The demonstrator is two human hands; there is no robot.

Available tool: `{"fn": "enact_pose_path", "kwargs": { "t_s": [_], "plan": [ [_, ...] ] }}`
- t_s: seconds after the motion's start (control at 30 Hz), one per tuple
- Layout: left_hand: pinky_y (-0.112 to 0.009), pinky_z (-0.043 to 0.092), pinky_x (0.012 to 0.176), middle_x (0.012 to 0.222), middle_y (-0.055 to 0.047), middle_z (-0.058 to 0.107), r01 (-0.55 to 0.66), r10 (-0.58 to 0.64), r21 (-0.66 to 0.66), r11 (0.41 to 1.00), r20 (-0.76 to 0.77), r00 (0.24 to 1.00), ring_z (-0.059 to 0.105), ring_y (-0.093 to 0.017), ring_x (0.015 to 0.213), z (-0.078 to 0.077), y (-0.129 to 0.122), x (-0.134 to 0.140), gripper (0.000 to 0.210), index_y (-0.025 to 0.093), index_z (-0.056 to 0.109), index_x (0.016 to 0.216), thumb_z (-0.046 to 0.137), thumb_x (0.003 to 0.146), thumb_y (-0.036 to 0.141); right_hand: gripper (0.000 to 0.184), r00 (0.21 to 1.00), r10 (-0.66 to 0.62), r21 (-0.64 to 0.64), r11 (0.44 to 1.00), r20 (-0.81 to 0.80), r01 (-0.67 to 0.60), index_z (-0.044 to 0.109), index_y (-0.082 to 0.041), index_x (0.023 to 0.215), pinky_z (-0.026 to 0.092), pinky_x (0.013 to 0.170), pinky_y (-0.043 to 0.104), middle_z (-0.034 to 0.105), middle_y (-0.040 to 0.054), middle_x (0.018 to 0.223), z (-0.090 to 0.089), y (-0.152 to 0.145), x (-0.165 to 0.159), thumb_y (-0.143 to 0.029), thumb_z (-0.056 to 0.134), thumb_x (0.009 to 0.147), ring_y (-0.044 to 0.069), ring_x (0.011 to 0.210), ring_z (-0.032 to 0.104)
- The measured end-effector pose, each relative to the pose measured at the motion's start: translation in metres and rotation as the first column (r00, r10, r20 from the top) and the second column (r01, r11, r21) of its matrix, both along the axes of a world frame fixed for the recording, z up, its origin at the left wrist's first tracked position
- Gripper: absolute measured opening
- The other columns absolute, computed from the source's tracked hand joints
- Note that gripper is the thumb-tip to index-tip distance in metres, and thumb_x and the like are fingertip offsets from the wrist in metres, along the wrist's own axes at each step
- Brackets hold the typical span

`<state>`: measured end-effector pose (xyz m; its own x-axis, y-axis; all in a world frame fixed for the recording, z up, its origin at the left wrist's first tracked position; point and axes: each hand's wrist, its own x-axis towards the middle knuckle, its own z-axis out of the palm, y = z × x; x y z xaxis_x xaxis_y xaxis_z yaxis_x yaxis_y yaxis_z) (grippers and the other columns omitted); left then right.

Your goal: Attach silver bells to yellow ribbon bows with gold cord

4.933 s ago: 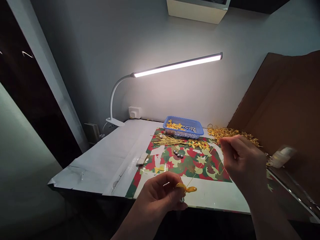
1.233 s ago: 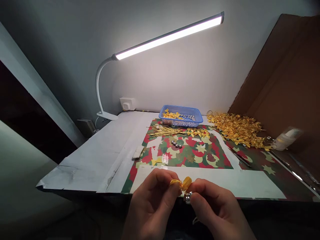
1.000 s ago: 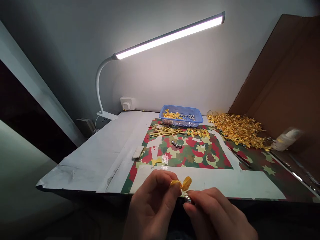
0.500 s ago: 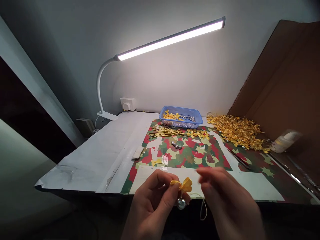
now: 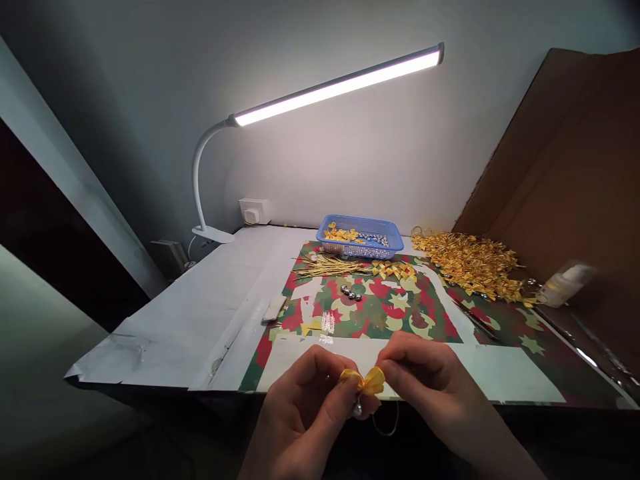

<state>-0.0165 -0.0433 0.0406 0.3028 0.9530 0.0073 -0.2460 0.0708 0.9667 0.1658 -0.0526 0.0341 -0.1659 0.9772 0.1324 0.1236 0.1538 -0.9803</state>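
My left hand [image 5: 317, 400] pinches a small yellow ribbon bow [image 5: 373, 381] by its left loop, between thumb and fingers. From the other side, my right hand [image 5: 425, 377] has thumb and forefinger closed at the edge of the bow's right loop. A silver bell-like bead [image 5: 358, 408] hangs just under the bow, partly hidden by my left fingers. Below the hands a thin cord loop [image 5: 387, 433] dangles past the table edge. Both hands are held at the table's front edge.
Behind lie several silver beads [image 5: 351, 293], gold cords [image 5: 330, 267] and yellow bows [image 5: 394, 270]. A blue basket [image 5: 360, 252] holds more bows and beads. To the right are tweezers [image 5: 475, 319], a gold bow pile [image 5: 465, 263] and a bottle [image 5: 565, 285]. A lamp [image 5: 340, 87] shines above.
My right hand has moved left and closed its fingertips at the bow's right loop. The bead under the bow is more hidden, and the cord loop has shifted left.
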Motion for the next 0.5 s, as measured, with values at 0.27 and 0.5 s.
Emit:
{"fn": "enact_pose_path", "kwargs": {
  "t_s": [0.27, 0.5],
  "plan": [
    [-0.023, 0.052, 0.068, 0.072, 0.001, 0.061, 0.068, -0.058, 0.098, 0.993, -0.106, 0.993, 0.060, -0.016, 0.070, 0.005, -0.001, -0.001, 0.021, 0.021, 0.061, 0.072, 0.067, 0.089, 0.032, 0.020, 0.888, -0.352, 0.627, 0.773, 0.296, 0.097, 0.059, -0.016, 0.075, 0.035, 0.053, 0.021, 0.049, -0.0019, 0.067, 0.007, 0.009, -0.010, -0.012, 0.052, 0.094, 0.009, 0.057, 0.045],
    [-0.022, 0.046, 0.061, 0.072, 0.001, 0.059, 0.038, -0.006, 0.178, 0.983, -0.180, 0.984, 0.051, -0.015, 0.066, 0.006, 0.002, -0.005, 0.024, 0.022, 0.058, 0.068, 0.068, 0.087, 0.033, 0.024, 0.902, -0.348, 0.498, 0.847, 0.255, 0.186, 0.061, -0.017, 0.077, 0.036, 0.053, 0.023, 0.050, -0.0009, 0.069, 0.006, 0.016, -0.003, -0.023, 0.049, 0.098, 0.011, 0.060, 0.045]
  ]
}}
